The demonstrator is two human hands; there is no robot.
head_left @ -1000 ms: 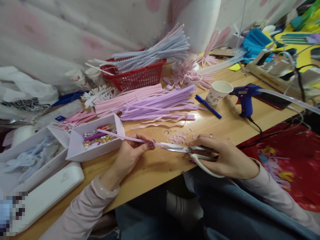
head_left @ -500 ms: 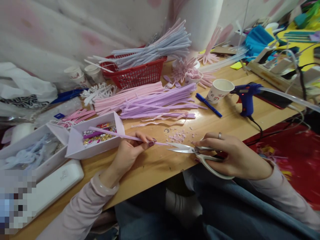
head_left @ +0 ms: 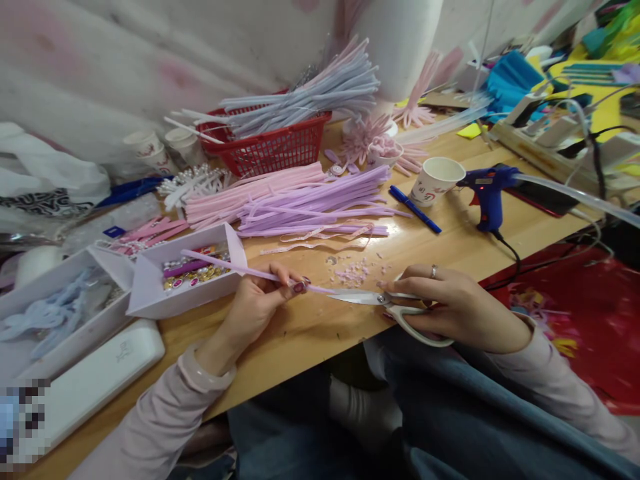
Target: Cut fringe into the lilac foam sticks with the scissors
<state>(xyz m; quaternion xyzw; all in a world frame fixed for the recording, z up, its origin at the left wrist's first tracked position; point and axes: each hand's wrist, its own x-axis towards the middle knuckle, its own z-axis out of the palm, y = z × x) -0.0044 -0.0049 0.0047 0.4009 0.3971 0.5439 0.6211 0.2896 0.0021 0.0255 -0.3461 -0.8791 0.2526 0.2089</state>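
Pinched between the fingers of my left hand (head_left: pixel 255 308) is a lilac pipe cleaner (head_left: pixel 227 264); its long end points up and left across a white box (head_left: pixel 180 305). The short end reaches right, to the blades of the scissors (head_left: pixel 355 298). My right hand (head_left: pixel 453 300) has its fingers and thumb round the white scissor handles. The blades are nearly closed at the pipe cleaner's tip. Small lilac clippings (head_left: pixel 354 272) lie on the table just beyond the blades. A bundle of lilac pipe cleaners (head_left: pixel 315 203) rests behind my left hand.
A blue glue gun (head_left: pixel 489 193) with a lit red light stands at the right, beside a paper cup (head_left: pixel 437 180) and a blue pen (head_left: pixel 415 210). Behind are pink pipe cleaners (head_left: pixel 255 190) and a red basket (head_left: pixel 277 148). A white case (head_left: pixel 100 380) lies at the left.
The scissor blades have come together at the pipe cleaner's tip; they stood apart before. My left hand stays nearly in place, and the view has shifted slightly.
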